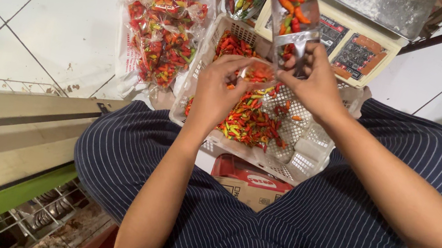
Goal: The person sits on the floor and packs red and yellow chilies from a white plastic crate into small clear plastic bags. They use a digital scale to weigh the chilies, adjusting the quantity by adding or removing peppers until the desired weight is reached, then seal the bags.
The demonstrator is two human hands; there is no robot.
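A seated person in striped trousers worked over a white plastic basket of small chillies set on the tiled floor. The left hand was closed around a small clear bag, which sat just above the basket between both hands, its mouth turned toward the right hand. The bag looked part-filled with red and orange chillies. The right hand gripped the handle of a metal scoop, raised above the basket's far rim and carrying orange, red and green chillies. Loose chillies lay heaped in the basket below the hands. Left of the basket lay a pile of filled bags; beyond it stood a weighing scale.
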